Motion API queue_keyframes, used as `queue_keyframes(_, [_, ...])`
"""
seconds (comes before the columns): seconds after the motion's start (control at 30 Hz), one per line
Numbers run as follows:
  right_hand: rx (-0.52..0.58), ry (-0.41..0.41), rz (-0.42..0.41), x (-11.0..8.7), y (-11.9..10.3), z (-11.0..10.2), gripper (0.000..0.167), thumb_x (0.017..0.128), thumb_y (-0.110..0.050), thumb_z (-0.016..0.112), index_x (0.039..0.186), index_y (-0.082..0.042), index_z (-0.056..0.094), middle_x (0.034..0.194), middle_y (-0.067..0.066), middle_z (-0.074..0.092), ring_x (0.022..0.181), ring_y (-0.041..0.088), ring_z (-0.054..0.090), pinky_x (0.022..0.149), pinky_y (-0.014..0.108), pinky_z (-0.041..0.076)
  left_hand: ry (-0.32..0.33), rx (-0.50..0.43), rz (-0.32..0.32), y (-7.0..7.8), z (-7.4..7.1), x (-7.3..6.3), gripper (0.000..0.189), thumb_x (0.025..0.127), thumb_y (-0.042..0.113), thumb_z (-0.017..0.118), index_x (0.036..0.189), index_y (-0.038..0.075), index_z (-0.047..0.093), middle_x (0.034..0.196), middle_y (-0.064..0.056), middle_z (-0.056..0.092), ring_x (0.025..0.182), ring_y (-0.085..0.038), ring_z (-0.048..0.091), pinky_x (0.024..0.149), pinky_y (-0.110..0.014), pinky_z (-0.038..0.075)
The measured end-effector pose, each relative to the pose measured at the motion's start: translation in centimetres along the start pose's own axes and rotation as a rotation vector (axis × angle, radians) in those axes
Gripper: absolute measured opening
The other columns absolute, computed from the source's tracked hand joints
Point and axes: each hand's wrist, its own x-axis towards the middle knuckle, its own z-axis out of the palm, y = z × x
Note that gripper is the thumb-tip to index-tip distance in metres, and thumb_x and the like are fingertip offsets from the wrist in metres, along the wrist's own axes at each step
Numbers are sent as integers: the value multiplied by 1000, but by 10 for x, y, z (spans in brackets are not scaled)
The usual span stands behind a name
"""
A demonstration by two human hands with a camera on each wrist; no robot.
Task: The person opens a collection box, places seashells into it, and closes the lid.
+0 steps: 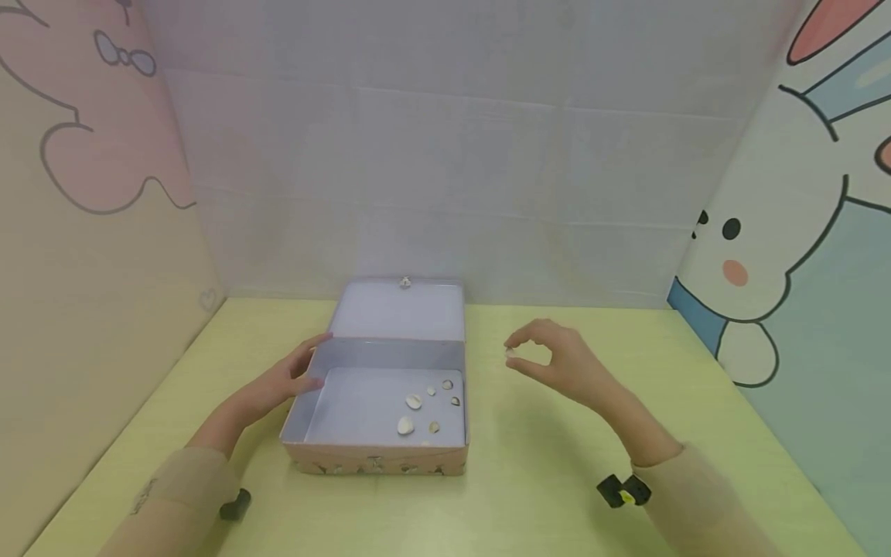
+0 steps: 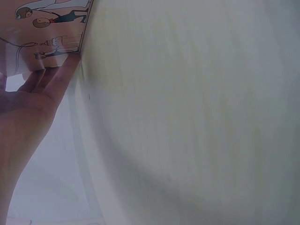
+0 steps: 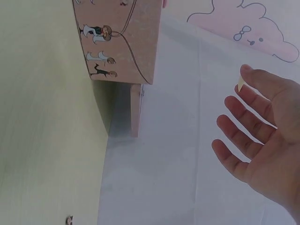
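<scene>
A hinged box (image 1: 376,456) with printed pink sides stands on the table, its lid (image 1: 397,309) tilted back. Several small seashells (image 1: 414,401) lie on the pale floor of the box, mostly toward the right side. My left hand (image 1: 281,383) holds the box's left wall, thumb over the rim and fingers along the outside. In the left wrist view those fingers (image 2: 58,82) lie against the printed side. Right of the box and above the table, my right hand (image 1: 564,360) pinches a small pale seashell (image 3: 241,84) between thumb and index finger; the other fingers are spread.
The light yellow-green table (image 1: 557,495) meets a white sheet (image 1: 452,170) behind the box. Cartoon-printed panels flank it, a pink-and-cream one (image 1: 104,255) at left and a rabbit one (image 1: 786,255) at right. A metal clasp (image 1: 406,282) sits on the lid's far edge.
</scene>
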Motion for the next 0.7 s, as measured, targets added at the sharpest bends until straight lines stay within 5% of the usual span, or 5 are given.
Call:
queue_keyframes(0.5, [20,36,-118,12,-20,40,23,80,-24,75,100,-14,67,97,-7,66,97,11,58,85,33,49,5,5,-9,0,0,0,71,94,17,55,151,31,14,156,-18,11,142,-43,11,107,-64,17])
queue_keyframes(0.7, [45,-22,-131,15,-25,59,23,80,-22,75,99,-13,67,97,-6,65,96,11,57,84,30,49,4,8,-9,0,0,0,71,94,17,55,151,32,14,157,-17,11,142,-43,11,107,-64,17])
